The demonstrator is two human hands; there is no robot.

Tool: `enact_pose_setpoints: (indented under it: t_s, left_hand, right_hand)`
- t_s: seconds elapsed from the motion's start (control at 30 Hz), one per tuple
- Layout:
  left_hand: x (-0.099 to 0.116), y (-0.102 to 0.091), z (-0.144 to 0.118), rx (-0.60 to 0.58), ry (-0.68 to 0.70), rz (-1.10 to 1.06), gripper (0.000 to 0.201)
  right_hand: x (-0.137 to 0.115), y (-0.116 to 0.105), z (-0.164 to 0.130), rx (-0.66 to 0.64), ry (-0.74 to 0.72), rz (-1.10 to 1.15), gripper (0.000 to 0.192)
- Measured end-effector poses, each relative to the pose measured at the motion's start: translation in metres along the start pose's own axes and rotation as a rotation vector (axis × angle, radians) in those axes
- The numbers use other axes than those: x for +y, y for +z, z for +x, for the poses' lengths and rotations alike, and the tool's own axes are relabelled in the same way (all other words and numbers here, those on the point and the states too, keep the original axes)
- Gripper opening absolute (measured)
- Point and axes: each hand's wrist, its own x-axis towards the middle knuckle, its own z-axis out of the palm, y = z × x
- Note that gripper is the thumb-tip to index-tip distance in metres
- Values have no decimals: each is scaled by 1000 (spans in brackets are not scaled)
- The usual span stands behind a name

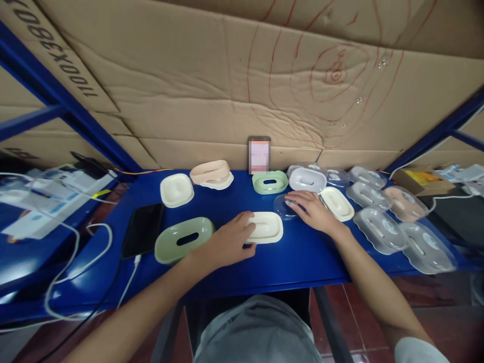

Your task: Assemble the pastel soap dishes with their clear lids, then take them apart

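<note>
My left hand (239,239) has its thumb and fingers closed on the left edge of a cream oval tray (266,227), which lies on the blue table. My right hand (312,209) holds the right side of a clear plastic lid (283,207) just behind that tray. Right of my right hand sits another cream tray (339,204). Behind my hands stand a light green oval piece with a slot (269,182) and a pale lilac one (308,180). Under my left forearm, partly covered, is a larger green slotted piece (181,242).
Several clear-lidded oval boxes (380,229) cover the right side. At the back left are a cream tray (176,190) and a peach slotted piece (210,173). A black phone (142,232), cables and power strips (56,204) lie left. A screen (259,155) leans against the cardboard wall.
</note>
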Motion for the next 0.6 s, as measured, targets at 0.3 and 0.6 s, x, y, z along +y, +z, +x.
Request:
enact_pose_setpoints:
  t_s: [0.3,0.6]
  left_hand:
    - [-11,11,14,52,12,-26,33]
    - [-11,0,5,275,167,145,65]
  right_hand:
    - [-16,26,74,-21,55,-75,26]
    - [-46,0,52,274,238,456,48]
